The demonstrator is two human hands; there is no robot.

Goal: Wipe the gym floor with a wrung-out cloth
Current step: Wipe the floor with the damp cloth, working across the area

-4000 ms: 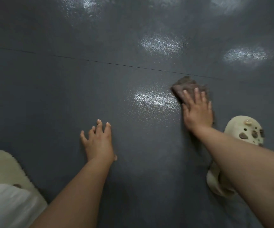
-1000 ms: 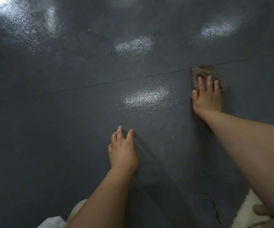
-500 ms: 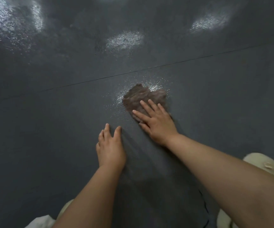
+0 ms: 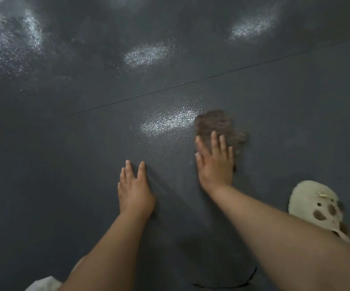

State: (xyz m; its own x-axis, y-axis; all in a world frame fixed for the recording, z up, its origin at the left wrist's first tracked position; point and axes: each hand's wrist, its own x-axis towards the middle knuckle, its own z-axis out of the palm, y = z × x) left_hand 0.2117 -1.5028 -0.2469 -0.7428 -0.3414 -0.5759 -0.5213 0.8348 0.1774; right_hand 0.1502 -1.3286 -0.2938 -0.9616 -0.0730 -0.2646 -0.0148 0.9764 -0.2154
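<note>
1. Down on the dark grey gym floor [image 4: 65, 185], the brown cloth [image 4: 216, 127] lies flat, just beside and to the right of the bright glare patch [image 4: 170, 122] that serves as landmark.
2. Pressing on the cloth's near edge is the right hand [image 4: 215, 164], its fingers [image 4: 213, 139] straight and slightly spread, not curled round the fabric; the far part of the cloth shows beyond the fingertips.
3. Nearer the person than the glare patch and a little to its left, the left hand [image 4: 134, 190] rests palm down on the bare floor, fingers straight and close together, holding nothing; it is apart from the cloth.
4. Beyond the glare patch a thin seam line [image 4: 149, 92] crosses the floor at a slant.
5. Well to the right of the glare patch and nearer the person, a cream clog [image 4: 314, 204] with dark charms stands on the floor.
</note>
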